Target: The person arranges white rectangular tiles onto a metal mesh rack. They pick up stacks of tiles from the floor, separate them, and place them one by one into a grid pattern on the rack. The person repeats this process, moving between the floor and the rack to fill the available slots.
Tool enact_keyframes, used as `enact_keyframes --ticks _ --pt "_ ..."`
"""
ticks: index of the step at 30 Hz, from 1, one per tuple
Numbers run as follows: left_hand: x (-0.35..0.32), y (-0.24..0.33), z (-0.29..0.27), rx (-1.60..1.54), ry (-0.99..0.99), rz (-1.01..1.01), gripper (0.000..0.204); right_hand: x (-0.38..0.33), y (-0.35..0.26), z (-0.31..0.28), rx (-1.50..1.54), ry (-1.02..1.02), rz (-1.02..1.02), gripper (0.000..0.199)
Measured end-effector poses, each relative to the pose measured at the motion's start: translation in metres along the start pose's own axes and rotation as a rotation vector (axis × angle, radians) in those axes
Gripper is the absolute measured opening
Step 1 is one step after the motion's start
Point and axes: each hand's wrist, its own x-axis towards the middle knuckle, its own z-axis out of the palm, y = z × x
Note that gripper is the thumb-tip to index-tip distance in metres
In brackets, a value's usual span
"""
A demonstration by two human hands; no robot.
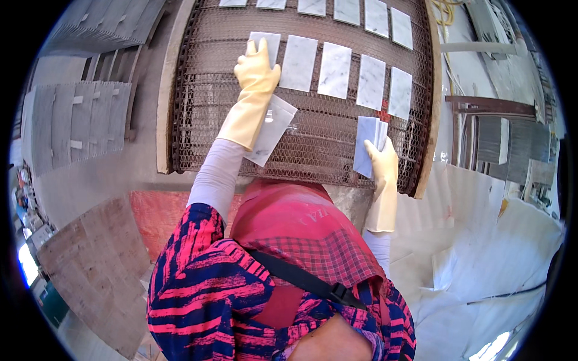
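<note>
I had the left hand point(257, 71), fingers spread, on the row's leftmost marbled tile point(273, 44), while the right hand point(385, 161) pinched several thin tiles point(365, 150), count unclear to me, near the mesh belt's point(325, 123) edge. Light, even pressure seemed best for squaring; the row lay loose, uncontained.

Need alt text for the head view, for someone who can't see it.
Over a brown mesh belt, a person's gloved left hand touches the leftmost tile in a row of five pale, grey-veined ones, while the gloved right hand grips a small tile stack near the belt's right side. Another row of tiles lies farther away.
</note>
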Motion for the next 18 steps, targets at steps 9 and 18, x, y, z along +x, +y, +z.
enact_keyframes --ticks 9,18 --pt "0.011 -0.037 -0.026 -0.378 0.004 -0.115 0.085 0.001 0.006 0.003 -0.003 0.012 -0.024 0.059" --pt "0.023 -0.085 -0.021 0.108 -0.023 -0.012 0.073 0.009 0.019 0.004 0.01 0.007 -0.025 0.058"
